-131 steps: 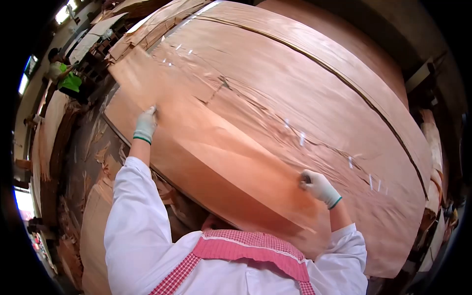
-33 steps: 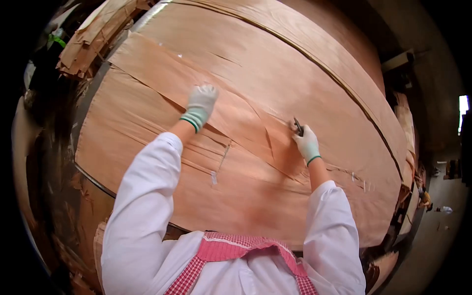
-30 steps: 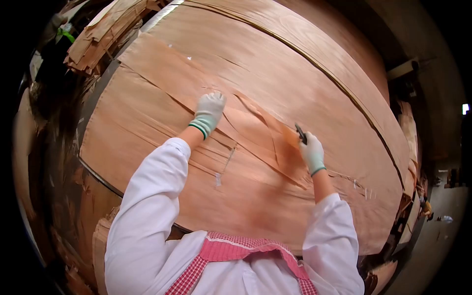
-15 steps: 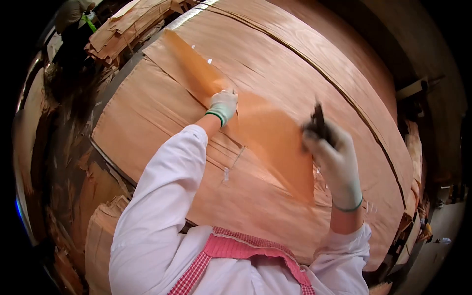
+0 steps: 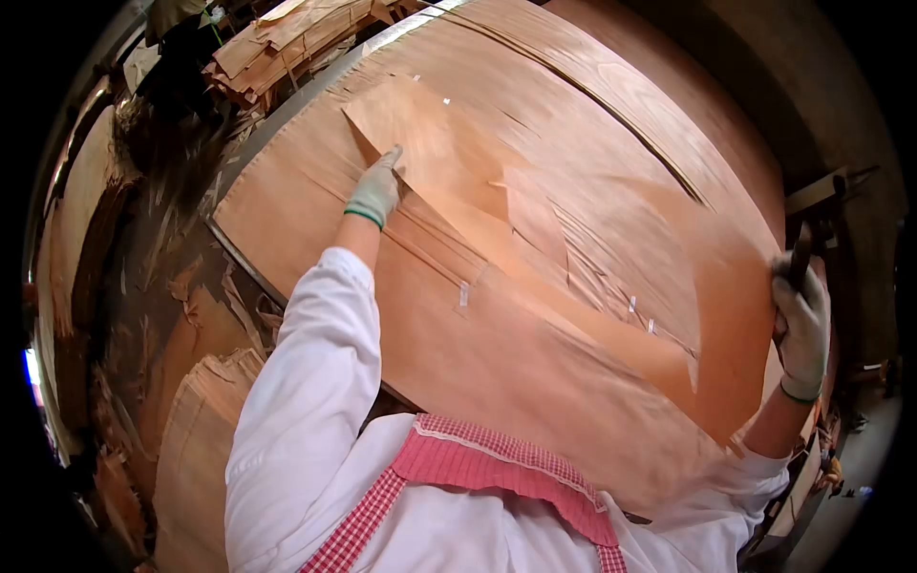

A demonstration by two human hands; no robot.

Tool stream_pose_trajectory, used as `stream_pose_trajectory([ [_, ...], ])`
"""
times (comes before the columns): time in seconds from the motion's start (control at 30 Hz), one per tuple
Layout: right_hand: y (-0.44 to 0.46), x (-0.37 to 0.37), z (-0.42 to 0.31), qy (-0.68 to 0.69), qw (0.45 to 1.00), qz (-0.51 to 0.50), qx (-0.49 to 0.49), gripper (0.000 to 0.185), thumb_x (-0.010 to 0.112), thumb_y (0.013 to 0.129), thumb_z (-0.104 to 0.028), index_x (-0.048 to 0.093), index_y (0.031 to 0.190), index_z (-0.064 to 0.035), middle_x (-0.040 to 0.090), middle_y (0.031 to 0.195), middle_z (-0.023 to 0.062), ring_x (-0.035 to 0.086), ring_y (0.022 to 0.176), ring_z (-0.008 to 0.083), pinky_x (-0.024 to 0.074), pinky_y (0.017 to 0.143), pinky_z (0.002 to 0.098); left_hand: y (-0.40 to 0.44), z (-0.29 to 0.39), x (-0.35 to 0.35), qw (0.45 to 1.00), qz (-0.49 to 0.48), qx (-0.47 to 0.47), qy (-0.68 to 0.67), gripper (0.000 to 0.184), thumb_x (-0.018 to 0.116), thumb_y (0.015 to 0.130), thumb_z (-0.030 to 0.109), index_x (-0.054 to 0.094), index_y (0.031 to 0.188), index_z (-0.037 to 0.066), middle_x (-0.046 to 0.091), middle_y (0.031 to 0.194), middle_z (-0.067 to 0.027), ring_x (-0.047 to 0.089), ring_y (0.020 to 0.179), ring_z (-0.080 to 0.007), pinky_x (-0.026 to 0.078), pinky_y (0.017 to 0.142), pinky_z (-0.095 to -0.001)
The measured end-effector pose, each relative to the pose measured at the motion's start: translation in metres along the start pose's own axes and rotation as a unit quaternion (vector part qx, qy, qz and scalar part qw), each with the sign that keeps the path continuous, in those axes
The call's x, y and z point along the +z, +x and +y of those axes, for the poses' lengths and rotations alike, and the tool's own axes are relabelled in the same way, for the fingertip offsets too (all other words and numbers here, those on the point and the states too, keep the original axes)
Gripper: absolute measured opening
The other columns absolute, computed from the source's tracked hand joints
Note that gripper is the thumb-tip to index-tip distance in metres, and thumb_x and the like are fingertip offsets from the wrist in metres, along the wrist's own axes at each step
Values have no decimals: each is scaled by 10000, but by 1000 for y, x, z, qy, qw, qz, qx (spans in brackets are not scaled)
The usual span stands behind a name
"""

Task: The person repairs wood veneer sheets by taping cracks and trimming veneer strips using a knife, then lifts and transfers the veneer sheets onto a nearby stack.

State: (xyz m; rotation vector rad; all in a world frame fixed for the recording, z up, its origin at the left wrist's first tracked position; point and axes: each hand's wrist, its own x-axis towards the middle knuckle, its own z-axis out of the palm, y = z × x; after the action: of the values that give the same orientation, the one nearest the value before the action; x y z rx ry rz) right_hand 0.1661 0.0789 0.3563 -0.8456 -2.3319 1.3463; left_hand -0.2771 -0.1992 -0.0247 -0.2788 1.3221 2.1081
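Observation:
My left hand (image 5: 374, 191), in a white glove with a green cuff, is closed on the near edge of a thin veneer piece (image 5: 420, 143) lying over a large wood veneer sheet (image 5: 458, 358). To the right, my right hand (image 5: 804, 325), gloved too, is closed around a dark tool (image 5: 800, 256) whose exact kind I cannot make out. A blurred, loose strip of orange-brown veneer (image 5: 735, 315) hangs beside that hand and seems held in it. Small white tape pieces (image 5: 464, 293) stick to the veneer.
Stacks of rough veneer (image 5: 277, 53) stand beyond the far left corner, near a person in dark clothes (image 5: 181, 57). More veneer (image 5: 205, 449) leans at the lower left, with scraps on the floor (image 5: 143, 286). A long dark gap (image 5: 611, 110) crosses the far sheet.
My right hand has swung to the right with the tool, and the orange-brown strip has come away with it. My left hand has shifted left and slightly up.

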Motion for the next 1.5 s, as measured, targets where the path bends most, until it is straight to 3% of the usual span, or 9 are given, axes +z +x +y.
stream_pose_trajectory([
  [0.1,-35,-39,25,-112,990,21,88,74,543,882,-102,591,904,-50,463,674,-56,370,531,15,270,470,177,-8,2,13,997,-64,-31,40,267,514,988,257,586,1162,67,645,1108,-63,632,1000,-211,541,853,-317],
  [0.4,-130,-141,263,-460,878,11,131,134,588,867,-123,606,955,-24,612,847,199,613,861,385,453,728,429,-166,-142,67,973,-170,-140,73,174,526,979,224,589,957,64,625,866,-78,636,762,-198,588,684,-336],
  [0.67,-147,-32,297,-286,954,84,39,218,498,975,-216,549,1071,-26,573,946,156,552,812,276,444,739,408,-201,-143,67,949,-97,-257,152,348,514,983,269,575,971,-74,648,1000,-207,664,763,-254,578,639,-308],
  [0.77,-133,67,258,-104,990,61,77,254,461,1003,-256,539,1029,-15,527,850,110,507,752,204,435,661,355,-214,-89,75,820,-173,-238,491,427,496,987,296,578,960,-123,652,1017,-265,679,734,-267,574,627,-326],
  [0.9,-83,188,229,28,989,-27,142,295,462,1003,-291,537,1010,-6,519,856,100,538,666,176,475,582,332,-177,-75,80,740,-160,166,632,313,554,928,292,634,990,-5,680,994,-159,642,958,-306,516,835,-388],
  [1.0,-50,260,234,7,973,-95,210,324,450,999,-315,525,944,-4,560,937,172,615,680,286,505,585,382,-76,-91,47,485,-65,516,703,277,583,875,252,612,1075,63,628,1143,-127,580,1062,-322,452,926,-404],
  [1.13,-33,294,212,-423,901,4,93,313,441,982,-329,540,942,-35,633,933,209,649,733,413,516,614,486,8,-55,15,504,-68,457,729,239,587,856,178,580,1081,98,581,1193,-126,532,1117,-319,423,963,-392],
  [1.3,62,399,141,-408,905,-107,54,252,470,959,-290,537,959,-47,662,649,177,667,637,400,521,603,504,23,-40,6,598,-100,482,632,130,562,861,100,561,991,86,603,1131,-134,551,1084,-329,441,962,-403],
  [1.5,181,514,109,-317,941,-67,100,223,423,928,-155,541,1042,-5,691,920,237,690,876,364,548,722,444,42,-33,4,639,-133,399,644,315,495,900,134,534,1208,76,592,1169,-160,535,1126,-328,422,983,-411],
])
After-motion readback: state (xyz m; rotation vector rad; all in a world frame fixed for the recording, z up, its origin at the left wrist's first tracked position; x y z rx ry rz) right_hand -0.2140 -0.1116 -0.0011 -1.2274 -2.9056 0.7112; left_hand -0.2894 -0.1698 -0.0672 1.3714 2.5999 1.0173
